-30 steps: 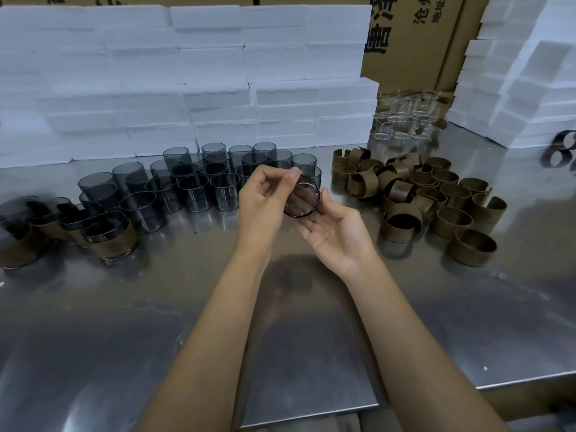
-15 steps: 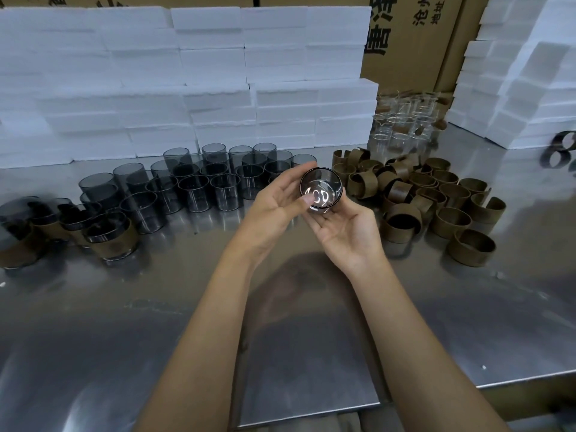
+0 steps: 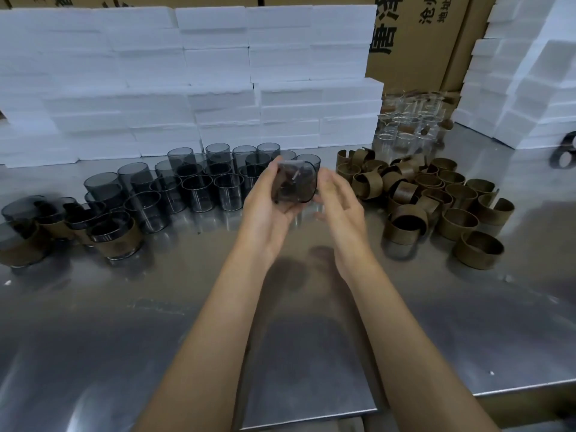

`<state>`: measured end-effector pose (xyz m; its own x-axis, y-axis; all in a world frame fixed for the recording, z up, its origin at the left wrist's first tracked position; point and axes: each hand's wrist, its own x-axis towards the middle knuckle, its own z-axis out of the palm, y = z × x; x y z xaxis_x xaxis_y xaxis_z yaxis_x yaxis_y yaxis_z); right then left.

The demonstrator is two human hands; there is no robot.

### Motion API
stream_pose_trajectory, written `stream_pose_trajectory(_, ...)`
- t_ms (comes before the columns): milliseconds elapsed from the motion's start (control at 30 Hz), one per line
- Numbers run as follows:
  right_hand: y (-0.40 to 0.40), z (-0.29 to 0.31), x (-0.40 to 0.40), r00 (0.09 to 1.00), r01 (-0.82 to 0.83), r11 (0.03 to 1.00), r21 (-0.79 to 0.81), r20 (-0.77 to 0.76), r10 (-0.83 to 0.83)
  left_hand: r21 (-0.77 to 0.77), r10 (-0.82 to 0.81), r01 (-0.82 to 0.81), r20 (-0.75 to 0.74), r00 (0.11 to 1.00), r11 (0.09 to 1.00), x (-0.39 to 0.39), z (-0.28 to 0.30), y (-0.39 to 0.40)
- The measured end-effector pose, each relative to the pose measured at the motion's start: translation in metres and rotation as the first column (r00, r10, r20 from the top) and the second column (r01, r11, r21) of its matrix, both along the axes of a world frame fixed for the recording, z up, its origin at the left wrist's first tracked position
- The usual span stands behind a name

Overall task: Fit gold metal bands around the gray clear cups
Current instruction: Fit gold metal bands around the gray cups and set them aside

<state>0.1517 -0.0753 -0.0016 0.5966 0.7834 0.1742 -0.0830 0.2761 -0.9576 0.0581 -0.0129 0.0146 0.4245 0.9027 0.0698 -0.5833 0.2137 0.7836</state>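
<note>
- The steel table (image 3: pixel 187 322) lay nearest, both bare forearms reaching out over it.
- The left hand (image 3: pixel 268 204) gripped a gray cup (image 3: pixel 294 182), fingers curled round its left side, lifting it above the tabletop; half a second before, the cup's open mouth had faced the camera, and now its side showed, blurred.
- The right hand (image 3: pixel 339 201) had come off the cup and hung just right of it, fingers relaxed and holding nothing; whether a fingertip touched the cup could not be told.
- Left of the grip stood banded cups (image 3: pixel 115 241); right of it lay the pile of gold bands (image 3: pixel 436 198).
- Behind the grip stood bare gray cups (image 3: pixel 199 179), unmoved, then white foam blocks (image 3: pixel 218 82).
</note>
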Motion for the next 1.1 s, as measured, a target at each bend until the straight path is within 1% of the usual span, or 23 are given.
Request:
stream_pose_trajectory(67,0.0,-0.003,-0.004,0.99,-0.048,0.999,0.012,0.135,0.046,-0.069,-0.111,0.115,0.051,0.992,0.991,-0.004,0.0,-0.003)
stream_pose_trajectory(100,0.0,-0.005,-0.006,0.98,-0.066,0.998,0.015,0.189,0.062,-0.092,-0.138,0.143,0.061,0.989,0.985,-0.004,-0.001,-0.004)
stream_pose_trajectory(167,0.001,-0.007,-0.009,0.968,-0.052,0.998,0.026,0.246,0.044,-0.132,-0.162,0.173,0.087,0.983,0.976,-0.002,-0.004,-0.004)
stream_pose_trajectory(267,0.0,-0.007,-0.01,0.964,0.023,0.998,0.066,0.262,-0.04,-0.165,-0.208,0.223,0.102,0.973,0.961,-0.002,-0.006,-0.003)
stream_pose_trajectory(367,0.0,-0.004,-0.012,0.961,0.098,0.992,0.084,0.253,-0.116,-0.17,-0.234,0.244,0.074,0.969,0.955,-0.003,-0.01,0.0)
stream_pose_trajectory(467,0.0,-0.004,-0.011,0.914,0.223,0.971,0.085,0.329,-0.238,-0.13,-0.25,0.258,0.075,0.965,0.957,-0.004,-0.008,-0.001)
stream_pose_trajectory(533,0.0,-0.004,-0.006,0.889,0.293,0.953,0.073,0.346,-0.299,-0.105,-0.267,0.268,0.028,0.963,0.958,-0.005,-0.008,-0.002)
stream_pose_trajectory(600,0.0,-0.005,-0.003,0.884,0.327,0.944,0.051,0.336,-0.324,-0.073,-0.287,0.284,-0.036,0.957,0.956,-0.006,-0.009,-0.003)
stream_pose_trajectory(700,0.001,-0.006,0.001,0.873,0.349,0.937,-0.007,0.367,-0.323,-0.057,-0.288,0.284,-0.071,0.955,0.957,-0.005,-0.012,-0.005)
stream_pose_trajectory(833,0.003,-0.008,0.005,0.91,0.334,0.942,-0.022,0.267,-0.316,-0.085,-0.24,0.233,-0.081,0.967,0.969,-0.003,-0.014,-0.005)
stream_pose_trajectory(867,0.004,-0.008,0.007,0.903,0.349,0.937,-0.026,0.276,-0.329,-0.094,-0.224,0.217,-0.074,0.972,0.972,-0.003,-0.015,-0.004)
stream_pose_trajectory(900,0.005,-0.009,0.012,0.878,0.382,0.923,-0.039,0.326,-0.35,-0.109,-0.204,0.196,-0.064,0.977,0.975,-0.004,-0.016,-0.003)
stream_pose_trajectory(933,0.007,-0.01,0.02,0.825,0.436,0.897,-0.07,0.43,-0.367,-0.126,-0.185,0.178,-0.054,0.981,0.976,-0.005,-0.016,-0.002)
stream_pose_trajectory(967,0.009,-0.011,0.029,0.732,0.514,0.85,-0.116,0.576,-0.364,-0.142,-0.177,0.168,-0.047,0.983,0.975,-0.005,-0.017,-0.001)
stream_pose_trajectory(1000,0.011,-0.01,0.039,0.605,0.608,0.777,-0.16,0.728,-0.323,-0.159,-0.178,0.169,-0.047,0.983,0.973,-0.006,-0.017,0.0)
stream_pose_trajectory(1033,0.014,-0.009,0.05,0.474,0.695,0.695,-0.183,0.844,-0.252,-0.173,-0.187,0.176,-0.051,0.981,0.969,-0.006,-0.017,0.0)
stream_pose_trajectory(1067,0.017,-0.006,0.061,0.381,0.753,0.626,-0.203,0.91,-0.164,-0.183,-0.198,0.185,-0.053,0.979,0.965,-0.005,-0.018,0.0)
stream_pose_trajectory(1100,0.021,-0.003,0.071,0.336,0.784,0.573,-0.238,0.939,-0.069,-0.19,-0.207,0.193,-0.054,0.977,0.963,-0.005,-0.018,0.001)
